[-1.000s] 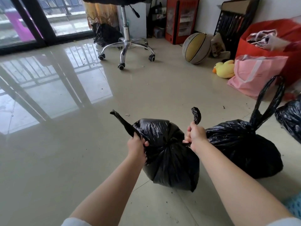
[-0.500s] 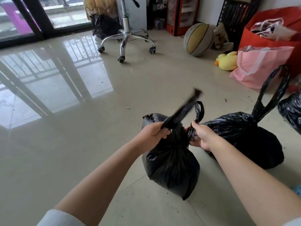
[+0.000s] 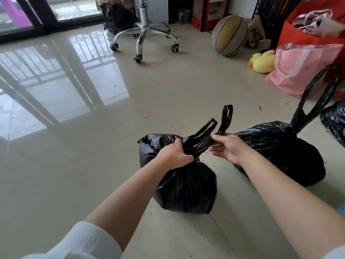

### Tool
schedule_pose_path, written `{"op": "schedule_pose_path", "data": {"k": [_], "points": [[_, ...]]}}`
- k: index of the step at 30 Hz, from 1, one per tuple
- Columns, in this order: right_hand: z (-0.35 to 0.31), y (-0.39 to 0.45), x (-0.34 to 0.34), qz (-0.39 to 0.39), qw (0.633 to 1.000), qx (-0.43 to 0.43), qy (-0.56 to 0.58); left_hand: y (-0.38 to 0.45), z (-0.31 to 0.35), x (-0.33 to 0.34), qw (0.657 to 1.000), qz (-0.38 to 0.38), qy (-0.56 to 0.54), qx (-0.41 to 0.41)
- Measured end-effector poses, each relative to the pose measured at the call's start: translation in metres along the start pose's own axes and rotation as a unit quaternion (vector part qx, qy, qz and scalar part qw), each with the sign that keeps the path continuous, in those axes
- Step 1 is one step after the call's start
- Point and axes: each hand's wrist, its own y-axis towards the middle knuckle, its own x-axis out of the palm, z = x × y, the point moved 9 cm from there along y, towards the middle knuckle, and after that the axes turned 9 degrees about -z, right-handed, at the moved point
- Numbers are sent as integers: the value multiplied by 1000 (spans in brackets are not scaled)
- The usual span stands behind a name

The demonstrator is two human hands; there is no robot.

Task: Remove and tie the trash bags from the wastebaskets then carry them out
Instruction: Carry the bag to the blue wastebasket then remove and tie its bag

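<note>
Small black plastic trash bag [image 3: 184, 186] gripped at its gathered neck, resting on the glossy beige tiled floor [image 3: 93, 165].

Left hand [image 3: 174, 156] curled tight round the neck, just below two twisted handle loops [image 3: 214, 131] rising up and to the right. Right hand [image 3: 229, 148] loosely spread, fingertips [image 3: 214, 136] touching one loop; actual pinch not discernible. Bag surface crinkled, shiny, bulging below the neck. Just right of it, touching or nearly so, a second, larger black trash bag [image 3: 280, 156], tied, long handles upright.
</note>
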Motion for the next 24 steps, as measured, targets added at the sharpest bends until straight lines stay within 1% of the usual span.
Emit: {"op": "schedule_pose_path", "data": {"k": [3,5,7,9,11,12,13,14,15,16,17,18,19,20,22,24], "points": [[-8,-1,4,-21,1000,-20,3,1,-2,0,993,57,91,-38],[-12,-3,9,-39,999,-26,15,4,-9,0,985,87,121,-81],[-12,-4,14,-55,998,-23,25,6,-18,1,978,101,141,-113],[-12,-8,16,-62,996,-25,51,8,-23,2,978,104,141,-109],[-15,-7,11,-52,994,-52,81,8,-22,-2,985,116,101,-78],[-20,-7,8,-36,996,-75,38,5,-21,-7,987,127,70,-63],[-27,-9,5,-10,993,-96,-72,2,-19,-12,989,134,38,-49],[-36,-12,7,13,966,-115,-230,0,-17,-16,991,131,9,-38],[-40,-14,15,15,911,-125,-392,0,-16,-17,993,115,-17,-31],[-37,-15,29,-9,840,-121,-529,3,-14,-16,995,89,-47,-23],[-29,-15,44,-40,768,-110,-629,4,-12,-13,994,60,-87,-12],[-19,-15,57,-72,715,-103,-688,6,-9,-10,988,33,-148,4],[-10,-15,67,-95,690,-97,-711,6,-7,-7,977,11,-213,16],[-6,-16,74,-103,688,-96,-712,6,-8,-5,964,-6,-266,20],[-12,-18,75,-84,709,-95,-694,5,-13,0,940,-49,-338,13],[-22,-22,70,-73,697,-74,-709,1,-16,9,894,-117,-433,3]]}}
